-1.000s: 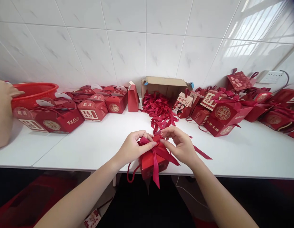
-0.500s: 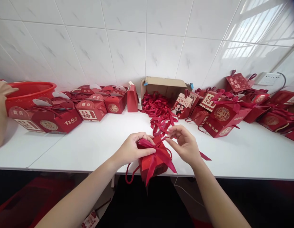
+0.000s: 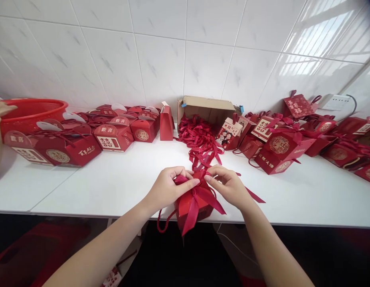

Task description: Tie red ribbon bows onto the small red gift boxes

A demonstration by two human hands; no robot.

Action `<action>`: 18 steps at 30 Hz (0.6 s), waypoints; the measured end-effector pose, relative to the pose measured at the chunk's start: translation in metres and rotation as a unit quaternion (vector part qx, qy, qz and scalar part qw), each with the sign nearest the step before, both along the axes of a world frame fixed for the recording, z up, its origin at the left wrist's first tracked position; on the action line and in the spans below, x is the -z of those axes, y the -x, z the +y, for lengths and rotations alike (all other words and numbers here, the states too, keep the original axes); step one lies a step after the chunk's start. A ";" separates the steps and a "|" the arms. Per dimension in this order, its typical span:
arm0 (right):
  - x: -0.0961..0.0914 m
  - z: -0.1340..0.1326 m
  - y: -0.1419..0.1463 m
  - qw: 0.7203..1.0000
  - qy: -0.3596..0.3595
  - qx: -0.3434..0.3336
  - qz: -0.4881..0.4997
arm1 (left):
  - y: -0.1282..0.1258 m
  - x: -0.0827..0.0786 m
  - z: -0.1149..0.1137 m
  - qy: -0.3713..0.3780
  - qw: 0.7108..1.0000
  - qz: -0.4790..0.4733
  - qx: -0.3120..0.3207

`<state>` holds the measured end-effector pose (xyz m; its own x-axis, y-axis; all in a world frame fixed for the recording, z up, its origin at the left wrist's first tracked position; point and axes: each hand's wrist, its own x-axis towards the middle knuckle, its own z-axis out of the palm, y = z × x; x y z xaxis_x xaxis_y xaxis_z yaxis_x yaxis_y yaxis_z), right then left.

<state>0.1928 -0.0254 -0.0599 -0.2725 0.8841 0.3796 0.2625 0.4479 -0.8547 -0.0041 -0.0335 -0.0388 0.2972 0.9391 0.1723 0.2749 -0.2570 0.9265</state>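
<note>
A small red gift box (image 3: 186,205) with a twisted cord handle stands at the table's front edge before me. Dark red ribbon (image 3: 193,209) lies looped over its top, two tails hanging down the near side. My left hand (image 3: 169,185) is closed on the ribbon's left loop, thumb on top near the knot. On the other side, my right hand (image 3: 226,183) pinches the ribbon between thumb and fingers, close to the left fingertips. One more ribbon tail (image 3: 255,195) extends past my right wrist onto the table. The fingers partly hide the knot.
A cardboard box (image 3: 208,103) lies against the wall, loose ribbons (image 3: 199,137) spilling out of it. Several red gift boxes (image 3: 114,137) line the left; ribbon-tied boxes (image 3: 280,145) crowd the right. A red basin (image 3: 35,113) stands far left, beside another person's hand (image 3: 2,109).
My right hand has moved left and closer to my left hand, bringing the ribbon toward the knot. The other person's arm at far left has shifted further left.
</note>
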 end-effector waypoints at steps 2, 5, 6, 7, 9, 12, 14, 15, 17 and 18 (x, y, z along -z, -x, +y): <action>-0.002 -0.001 0.001 1.000 -0.007 0.000 0.021 | -0.001 -0.001 0.000 -0.004 1.000 0.012 -0.007; 0.000 -0.003 0.003 0.998 -0.027 0.005 0.058 | -0.001 -0.001 0.000 -0.012 1.000 0.026 -0.003; 0.002 -0.004 0.004 0.997 -0.036 0.013 0.070 | -0.002 -0.001 0.000 -0.013 1.000 0.027 0.000; 0.004 -0.005 0.005 0.995 -0.045 0.022 0.083 | -0.001 0.000 0.000 -0.012 1.000 0.025 0.002; 0.008 -0.008 0.006 0.992 -0.056 0.043 0.103 | -0.001 0.000 0.000 -0.006 1.000 0.019 0.007; 0.013 -0.010 0.008 0.988 -0.061 0.072 0.119 | 0.001 0.002 0.000 0.003 1.000 0.013 0.016; 0.015 -0.011 0.009 0.985 -0.059 0.091 0.133 | 0.002 0.003 0.000 0.000 1.000 0.011 0.021; 0.016 -0.011 0.009 0.983 -0.058 0.102 0.142 | 0.002 0.003 0.001 -0.003 1.000 0.011 0.023; 0.018 -0.011 0.010 0.978 -0.056 0.124 0.161 | 0.004 0.004 0.002 -0.009 0.999 0.007 0.030; 0.018 -0.011 0.010 0.976 -0.054 0.131 0.167 | 0.004 0.004 0.003 -0.008 0.999 0.004 0.034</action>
